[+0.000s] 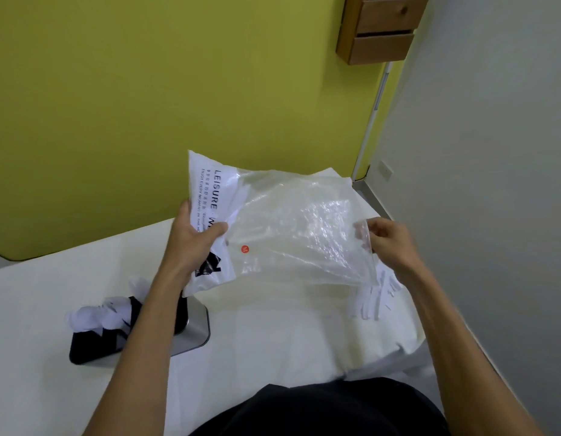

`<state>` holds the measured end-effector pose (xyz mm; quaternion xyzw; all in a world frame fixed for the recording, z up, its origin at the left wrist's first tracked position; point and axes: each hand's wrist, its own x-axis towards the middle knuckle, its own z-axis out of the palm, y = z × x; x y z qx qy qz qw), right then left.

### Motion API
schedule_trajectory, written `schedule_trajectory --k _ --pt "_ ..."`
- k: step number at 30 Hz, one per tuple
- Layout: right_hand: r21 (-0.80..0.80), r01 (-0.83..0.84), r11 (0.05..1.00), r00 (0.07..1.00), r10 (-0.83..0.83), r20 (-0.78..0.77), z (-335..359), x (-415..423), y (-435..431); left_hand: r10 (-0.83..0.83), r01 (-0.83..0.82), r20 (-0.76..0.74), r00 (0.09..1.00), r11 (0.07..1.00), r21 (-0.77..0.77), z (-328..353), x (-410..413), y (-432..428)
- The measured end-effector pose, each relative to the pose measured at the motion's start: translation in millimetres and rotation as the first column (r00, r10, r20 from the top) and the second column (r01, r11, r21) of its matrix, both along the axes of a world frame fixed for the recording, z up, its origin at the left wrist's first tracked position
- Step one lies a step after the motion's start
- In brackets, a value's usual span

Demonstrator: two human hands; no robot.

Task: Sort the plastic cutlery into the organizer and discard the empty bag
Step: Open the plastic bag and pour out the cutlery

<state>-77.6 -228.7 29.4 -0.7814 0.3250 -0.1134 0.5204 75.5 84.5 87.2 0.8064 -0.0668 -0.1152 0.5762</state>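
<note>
The left hand [191, 240] grips the clear bag [291, 228] by its printed edge. The right hand [389, 243] pinches the opposite edge, above the bench [272, 335].

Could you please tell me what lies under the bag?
White plastic cutlery pokes out on the table below the right corner of the bag; any pieces further under it are covered.

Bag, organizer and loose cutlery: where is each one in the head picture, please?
bag [291, 228]: head view, on its clear middle panel.
organizer [90, 347]: head view, on its black near wall.
loose cutlery [376, 297]: head view, on the middle of the white pile.
</note>
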Motion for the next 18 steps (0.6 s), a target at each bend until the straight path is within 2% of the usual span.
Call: schedule_trajectory --k 3,5,8,10,12,17,18 --pt "0.354 -0.171 0.920 0.985 0.167 0.041 8 1 -3 -0.020 0.019 -0.038 0.999 1.000 -0.020 -12 -17 -14" --pt "0.548 -0.280 0.788 0.955 0.285 0.078 3 -3 -5 -0.043 0.041 -0.079 0.996 0.999 -0.028 -20 -27 -18" --pt "0.742 -0.325 0.587 0.937 0.303 0.171 -10 -8 -2 -0.073 0.065 -0.156 0.985 0.996 -0.057 -25 -36 -22" --pt "0.791 -0.347 0.505 0.925 0.321 0.201 -14 -8 9 -0.084 0.067 -0.205 0.975 0.994 -0.089 -24 -38 -24" --pt "0.799 -0.388 0.460 0.890 0.413 0.194 -14 -7 19 -0.119 0.084 -0.286 0.951 0.988 -0.130 -22 -40 -26" --pt "0.795 -0.416 0.442 0.839 0.523 0.149 -2 -1 42 -0.254 0.163 -0.437 0.863 0.958 -0.234 -17 -41 -33" --pt "0.769 -0.409 0.491 0.842 0.528 0.111 2 2 49 -0.262 0.154 -0.469 0.843 0.954 -0.256 -13 -42 -36"
